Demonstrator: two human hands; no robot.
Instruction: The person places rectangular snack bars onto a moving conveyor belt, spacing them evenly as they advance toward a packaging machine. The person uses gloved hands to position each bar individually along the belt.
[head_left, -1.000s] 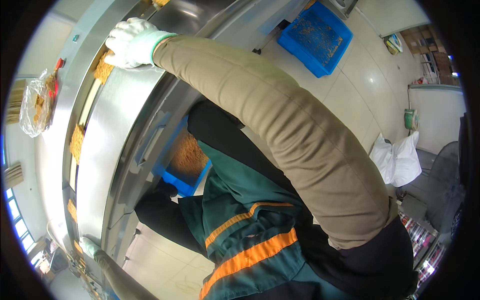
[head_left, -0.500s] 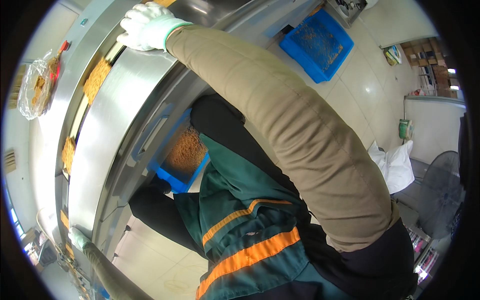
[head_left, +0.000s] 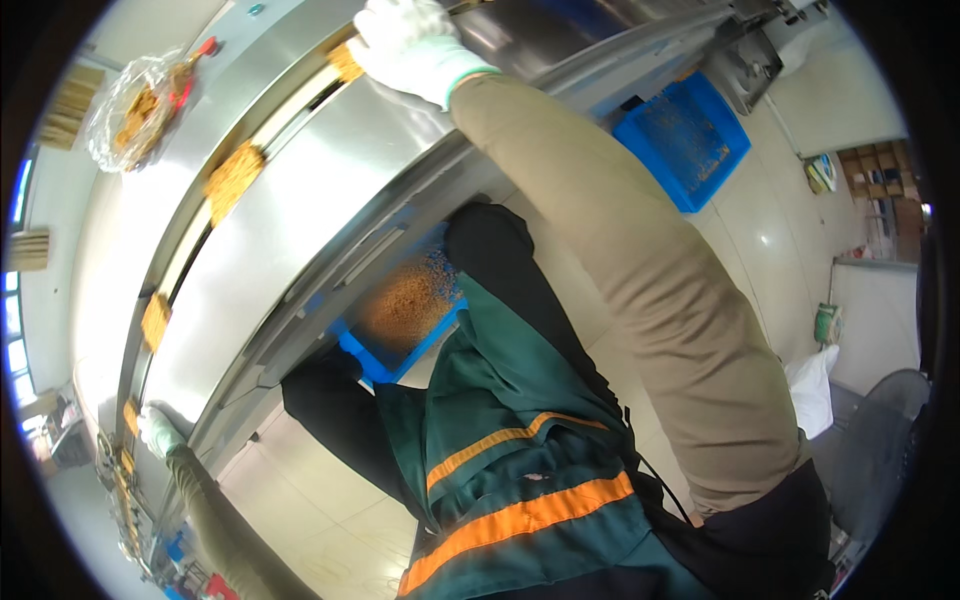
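Note:
My right hand [head_left: 410, 45], in a white glove with a mint cuff, is at the top over the steel machine's narrow channel [head_left: 290, 125]. Its fingers are bent downward right beside a golden-brown crumbly slab [head_left: 345, 60]; their tips and anything between them are hidden. Further along the channel lie a larger slab [head_left: 235, 180] and a smaller one [head_left: 155, 320]. At the lower left my left hand [head_left: 160, 430], gloved alike, rests on the channel's edge near another small slab [head_left: 130, 415]. Its fingers look loosely extended, with nothing seen in them.
A broad steel ledge [head_left: 270, 230] runs between me and the channel. On its far side lies a clear plastic bag [head_left: 140, 115] with brown pieces. A blue crate [head_left: 390, 365] of brown crumbs stands beneath, between my legs; another blue crate [head_left: 690, 145] is at the right.
The view has turned, shifting the scene rightward. My right hand is still over the channel, now beside a slab. Slabs appear at different spots along it. My left hand stays at the edge.

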